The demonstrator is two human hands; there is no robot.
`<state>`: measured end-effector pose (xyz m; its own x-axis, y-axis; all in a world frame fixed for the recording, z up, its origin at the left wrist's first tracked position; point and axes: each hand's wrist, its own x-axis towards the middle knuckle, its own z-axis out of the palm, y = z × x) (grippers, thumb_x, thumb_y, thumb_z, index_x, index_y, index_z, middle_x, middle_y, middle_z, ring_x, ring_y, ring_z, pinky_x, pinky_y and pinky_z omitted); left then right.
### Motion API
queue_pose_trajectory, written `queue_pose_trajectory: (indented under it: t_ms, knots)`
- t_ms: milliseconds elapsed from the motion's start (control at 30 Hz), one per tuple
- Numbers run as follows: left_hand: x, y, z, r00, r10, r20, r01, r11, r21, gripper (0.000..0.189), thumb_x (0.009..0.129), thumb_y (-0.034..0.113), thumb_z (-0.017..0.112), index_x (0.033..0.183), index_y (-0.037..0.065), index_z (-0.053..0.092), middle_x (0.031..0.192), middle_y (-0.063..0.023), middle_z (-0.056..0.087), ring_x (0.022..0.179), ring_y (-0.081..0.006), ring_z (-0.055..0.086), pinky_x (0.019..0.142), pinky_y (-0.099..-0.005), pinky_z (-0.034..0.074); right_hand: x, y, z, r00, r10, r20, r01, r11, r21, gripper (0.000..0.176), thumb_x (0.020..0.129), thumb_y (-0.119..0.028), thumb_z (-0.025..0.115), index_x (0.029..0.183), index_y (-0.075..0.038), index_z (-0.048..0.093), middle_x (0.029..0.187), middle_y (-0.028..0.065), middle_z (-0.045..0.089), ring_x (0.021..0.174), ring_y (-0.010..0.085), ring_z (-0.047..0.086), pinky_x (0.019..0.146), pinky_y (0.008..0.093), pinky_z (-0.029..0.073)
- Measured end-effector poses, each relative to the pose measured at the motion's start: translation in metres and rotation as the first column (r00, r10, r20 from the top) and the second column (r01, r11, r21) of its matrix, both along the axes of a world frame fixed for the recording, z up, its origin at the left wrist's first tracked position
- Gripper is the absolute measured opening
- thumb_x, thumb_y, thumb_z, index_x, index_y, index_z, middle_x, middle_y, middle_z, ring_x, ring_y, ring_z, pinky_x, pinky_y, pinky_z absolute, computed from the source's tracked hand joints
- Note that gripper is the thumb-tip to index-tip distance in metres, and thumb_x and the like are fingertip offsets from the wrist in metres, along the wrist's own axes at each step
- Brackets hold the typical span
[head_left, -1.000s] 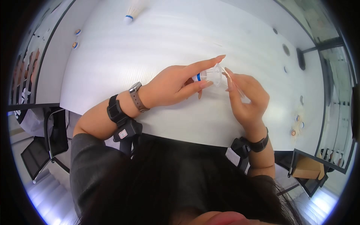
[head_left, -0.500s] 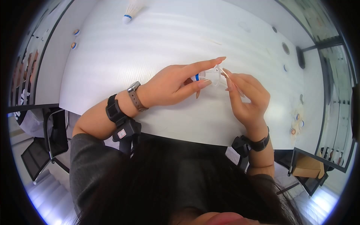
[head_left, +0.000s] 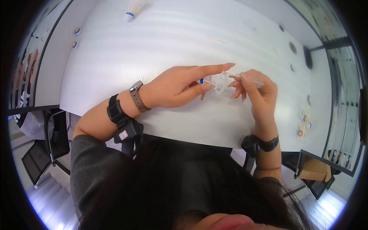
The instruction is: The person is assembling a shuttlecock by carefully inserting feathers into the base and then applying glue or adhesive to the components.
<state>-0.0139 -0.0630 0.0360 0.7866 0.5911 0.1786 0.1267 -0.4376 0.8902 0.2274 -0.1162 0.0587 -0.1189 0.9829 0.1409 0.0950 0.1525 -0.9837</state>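
My left hand is closed around a partly built shuttlecock. Between its fingers show the blue band of the base and a clear plastic ring facing right. Just right of that ring, my right hand pinches a white feather by its thin shaft. The shaft points left and meets the ring's upper edge in this view; the vane lies partly behind the fingers. Most of the base is hidden in my left palm.
A feathered shuttlecock lies at the table's far left. Two cork bases sit by the left panel. Loose feathers and bases are heaped at the right edge. A thin sliver lies beyond my hands.
My right hand has shifted slightly right and turned. The feather has swung from a steep slant to nearly level, its shaft toward the ring. My left hand has hardly moved.
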Motion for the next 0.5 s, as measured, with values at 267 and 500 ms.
queue_pose_trajectory:
  t_ms: [267, 500]
  knots:
    - [-0.0017, 0.0003, 0.0005, 1.0, -0.003, -0.005, 0.002, 0.997, -0.079, 0.054, 0.099, 0.012, 0.043, 0.152, 0.007, 0.037, 0.105, -0.0112, 0.067, 0.077, -0.0162, 0.066, 0.078, -0.0316, 0.056, -0.0029, 0.0042, 0.0045, 0.9, -0.137, 0.414, -0.071, 0.891, 0.449, 0.01, 0.085, 0.003, 0.069, 0.095, 0.001, 0.072, 0.082, 0.0102, 0.07, 0.062, 0.0172, 0.065, 0.054, 0.0254, 0.048]
    - [-0.0058, 0.0006, 0.0044, 0.999, 0.026, -0.047, -0.031, 0.994, -0.107, 0.047, 0.103, 0.018, 0.041, 0.148, 0.004, 0.041, 0.109, -0.0103, 0.066, 0.081, -0.0136, 0.062, 0.078, -0.0288, 0.052, -0.0011, 0.0099, 0.0024, 0.784, -0.302, 0.542, -0.219, 0.682, 0.697, 0.019, 0.076, 0.005, 0.074, 0.094, -0.002, 0.072, 0.084, 0.0081, 0.071, 0.064, 0.0212, 0.066, 0.052, 0.0282, 0.048]
